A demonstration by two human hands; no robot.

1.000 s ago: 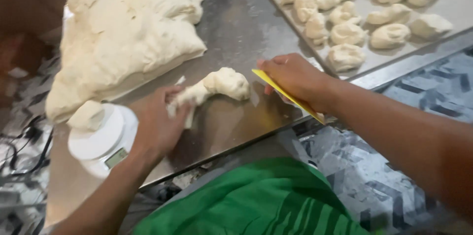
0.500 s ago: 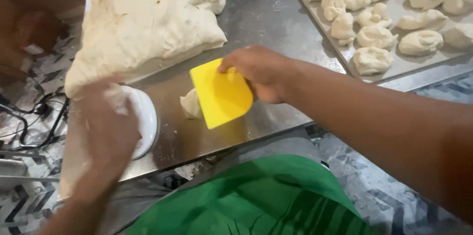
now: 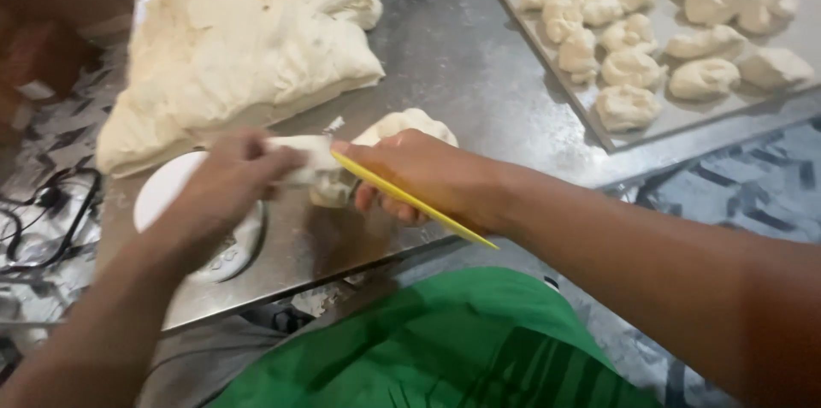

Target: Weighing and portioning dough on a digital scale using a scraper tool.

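Scraper (image 3: 410,200) gripped in right hand (image 3: 419,175) | left hand (image 3: 227,181) pinching dough piece (image 3: 342,164) | near table edge (image 3: 359,275)

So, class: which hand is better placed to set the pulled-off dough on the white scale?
Probably the left. The left hand grips the dough strip directly above the white scale. The right hand is busy with the yellow scraper, further from it.

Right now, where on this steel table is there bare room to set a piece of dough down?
Bare steel table runs between the big pale dough mass and the grey tray of shaped dough pieces. It is crowded by the round white scale, where the left hand and right hand work.
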